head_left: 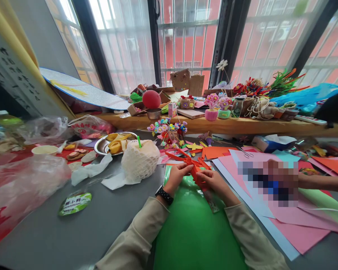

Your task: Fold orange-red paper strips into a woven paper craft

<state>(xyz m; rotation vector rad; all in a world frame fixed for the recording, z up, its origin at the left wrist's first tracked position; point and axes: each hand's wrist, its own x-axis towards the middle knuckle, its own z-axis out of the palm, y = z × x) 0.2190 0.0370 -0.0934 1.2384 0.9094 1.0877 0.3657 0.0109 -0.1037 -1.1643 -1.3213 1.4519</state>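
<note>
Both hands meet over a folded orange-red paper piece (195,167) with pointed arms, held low above a glossy green sheet (194,228) that covers the grey table (107,221) right under the wrists. The left hand (177,177) pinches the paper's near-left edge between thumb and fingertips; a black watch (164,195) sits on that wrist. The right hand (215,182) grips the paper's lower right part, its fingers curled closed on it, so the 2 hands are close together with only the paper between them.

Just left of the left hand stands a round white object in foam netting (140,160) with a green straw (139,141) poking from its top. Beyond that lies a metal tray of yellow peel (114,143). Right of the right hand, pink paper sheets (293,225) and a pale blue sheet (270,234) overlap, and another person's forearm (321,182) reaches in from the right edge. Past the hands, farther away, a bunch of small colourful craft flowers (167,129) stands near a wooden sill (242,126), where a red ball (151,99) rests.
</note>
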